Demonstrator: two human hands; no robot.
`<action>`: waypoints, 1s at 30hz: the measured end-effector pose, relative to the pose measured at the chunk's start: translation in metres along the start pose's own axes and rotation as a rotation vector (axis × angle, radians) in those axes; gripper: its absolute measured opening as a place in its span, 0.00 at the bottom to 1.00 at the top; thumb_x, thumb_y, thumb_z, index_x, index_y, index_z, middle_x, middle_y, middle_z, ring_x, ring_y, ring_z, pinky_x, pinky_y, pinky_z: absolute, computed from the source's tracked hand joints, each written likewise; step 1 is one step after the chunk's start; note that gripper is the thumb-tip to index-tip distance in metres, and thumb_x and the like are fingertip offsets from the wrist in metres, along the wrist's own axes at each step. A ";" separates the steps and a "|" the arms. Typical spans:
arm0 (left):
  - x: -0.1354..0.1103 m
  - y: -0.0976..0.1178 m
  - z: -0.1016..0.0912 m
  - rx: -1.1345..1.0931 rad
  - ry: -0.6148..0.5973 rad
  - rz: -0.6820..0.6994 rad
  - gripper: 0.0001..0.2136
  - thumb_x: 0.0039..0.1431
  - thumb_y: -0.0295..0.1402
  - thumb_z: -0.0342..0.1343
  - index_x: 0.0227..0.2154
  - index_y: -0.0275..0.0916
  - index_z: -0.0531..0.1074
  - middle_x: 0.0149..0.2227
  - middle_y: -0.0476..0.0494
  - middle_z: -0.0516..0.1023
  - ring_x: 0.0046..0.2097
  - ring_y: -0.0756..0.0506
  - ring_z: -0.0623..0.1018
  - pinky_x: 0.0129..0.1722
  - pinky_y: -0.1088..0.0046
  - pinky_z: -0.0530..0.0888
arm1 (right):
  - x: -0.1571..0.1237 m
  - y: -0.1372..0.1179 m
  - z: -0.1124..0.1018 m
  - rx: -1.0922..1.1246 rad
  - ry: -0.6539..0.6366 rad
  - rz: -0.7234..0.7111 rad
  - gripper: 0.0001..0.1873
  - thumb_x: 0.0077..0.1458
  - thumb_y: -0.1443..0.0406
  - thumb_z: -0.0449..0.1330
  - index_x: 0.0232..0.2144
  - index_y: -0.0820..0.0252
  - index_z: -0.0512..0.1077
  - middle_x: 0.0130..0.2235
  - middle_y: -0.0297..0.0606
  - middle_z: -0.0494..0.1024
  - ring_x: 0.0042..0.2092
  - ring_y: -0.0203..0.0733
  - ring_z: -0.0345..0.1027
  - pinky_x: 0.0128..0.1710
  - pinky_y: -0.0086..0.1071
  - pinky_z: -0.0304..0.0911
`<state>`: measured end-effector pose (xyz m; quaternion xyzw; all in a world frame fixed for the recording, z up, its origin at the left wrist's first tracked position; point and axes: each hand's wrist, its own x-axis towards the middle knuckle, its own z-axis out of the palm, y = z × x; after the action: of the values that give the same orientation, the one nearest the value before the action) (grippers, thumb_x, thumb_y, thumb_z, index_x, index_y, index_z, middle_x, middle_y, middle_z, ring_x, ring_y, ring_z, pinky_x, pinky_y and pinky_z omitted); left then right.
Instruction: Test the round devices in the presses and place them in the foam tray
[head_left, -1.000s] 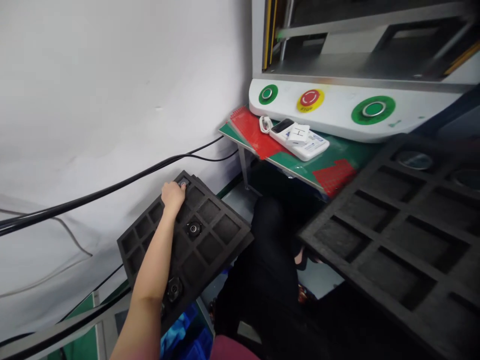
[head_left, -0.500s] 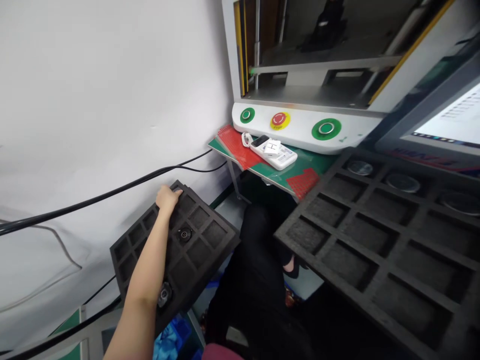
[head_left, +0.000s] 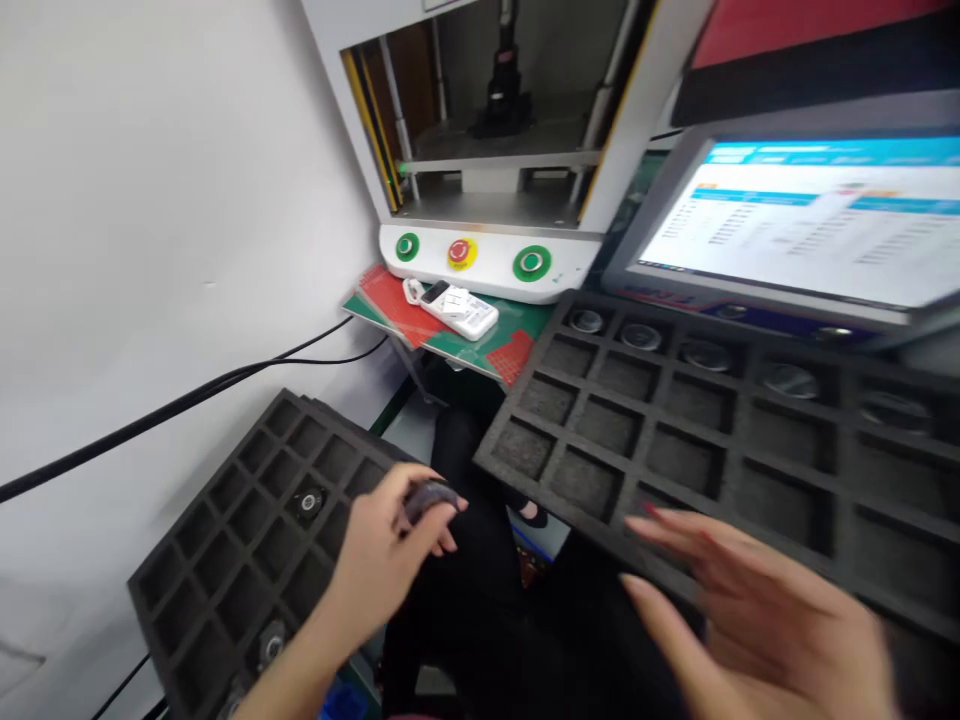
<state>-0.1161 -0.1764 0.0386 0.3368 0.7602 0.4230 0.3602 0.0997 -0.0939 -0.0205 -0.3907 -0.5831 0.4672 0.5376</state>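
Observation:
My left hand (head_left: 390, 535) is closed around a dark round part (head_left: 430, 500), held between thumb and fingers above my lap. Behind and left of it lies a black foam tray (head_left: 217, 545) with square pockets. One dark round part (head_left: 308, 501) sits in a middle pocket there, and more parts are near my forearm. My right hand (head_left: 757, 610), slightly blurred, has thumb and fingers apart with nothing between them. It hovers over the front edge of a second black foam tray (head_left: 607, 480), whose far row holds several clear-topped round pieces (head_left: 641, 337).
A press machine (head_left: 480, 268) with green and red buttons stands at the back. Before it, a white handheld device (head_left: 469, 315) rests on a green table (head_left: 525, 318) with red sheets. A monitor (head_left: 795, 225) is behind the right tray. Black cables (head_left: 225, 380) run along the wall.
My left hand has come away from the left tray's far pocket toward my lap, now with the dark round part. My right hand has entered view at the right. The camera has turned right.

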 end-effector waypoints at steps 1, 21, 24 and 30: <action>-0.005 0.001 0.017 -0.026 -0.061 0.009 0.07 0.59 0.35 0.55 0.38 0.39 0.71 0.29 0.48 0.81 0.25 0.50 0.78 0.25 0.79 0.74 | 0.000 -0.004 0.008 0.011 -0.040 -0.049 0.26 0.47 0.73 0.69 0.47 0.52 0.67 0.46 0.41 0.74 0.45 0.43 0.75 0.47 0.36 0.71; 0.014 -0.003 0.096 -0.043 -0.338 0.053 0.13 0.56 0.36 0.58 0.44 0.44 0.73 0.36 0.50 0.84 0.34 0.47 0.84 0.35 0.77 0.80 | 0.014 -0.020 -0.065 -0.003 0.089 -0.101 0.23 0.47 0.81 0.61 0.40 0.51 0.69 0.42 0.34 0.75 0.33 0.34 0.72 0.39 0.33 0.71; 0.018 -0.004 0.100 -0.065 -0.373 -0.011 0.12 0.54 0.38 0.58 0.42 0.42 0.74 0.35 0.48 0.84 0.33 0.45 0.83 0.35 0.73 0.80 | 0.044 0.005 -0.125 0.025 0.473 0.207 0.20 0.37 0.69 0.73 0.33 0.52 0.70 0.38 0.31 0.75 0.30 0.32 0.69 0.31 0.28 0.69; 0.017 0.003 0.110 -0.194 -0.390 -0.102 0.14 0.54 0.44 0.59 0.36 0.39 0.75 0.33 0.43 0.84 0.39 0.42 0.82 0.40 0.71 0.76 | 0.078 0.050 -0.183 -0.053 0.476 0.417 0.27 0.26 0.57 0.76 0.30 0.58 0.70 0.34 0.41 0.77 0.35 0.44 0.73 0.29 0.34 0.68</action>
<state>-0.0329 -0.1173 -0.0048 0.3371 0.6478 0.4024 0.5520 0.2700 0.0169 -0.0512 -0.6140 -0.3602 0.4477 0.5412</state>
